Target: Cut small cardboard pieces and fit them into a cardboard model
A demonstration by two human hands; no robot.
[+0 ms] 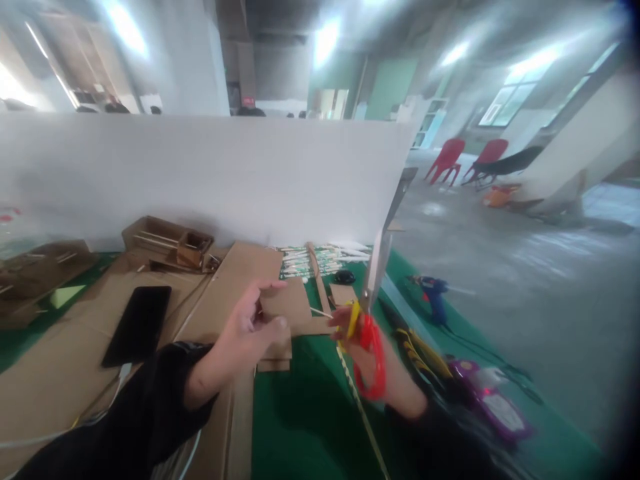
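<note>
In the head view, my right hand (360,347) is closed on a pair of scissors (377,267) with red and yellow handles, their blades pointing up. A thin pale stick (321,312) juts left from its fingertips; whether they pinch it is blurred. My left hand (250,330) is raised with thumb and index finger apart, nothing visible between them. Behind and below it lie small cardboard pieces (295,303). A narrow cardboard strip (319,277) stretches away from me beyond the hands.
A black phone (137,325) lies on cardboard at left, near a cardboard box (155,233). Many pale sticks (305,263) lie before the white partition (200,173). At right are pliers (417,350), a blue glue gun (434,297) and a purple device (493,400).
</note>
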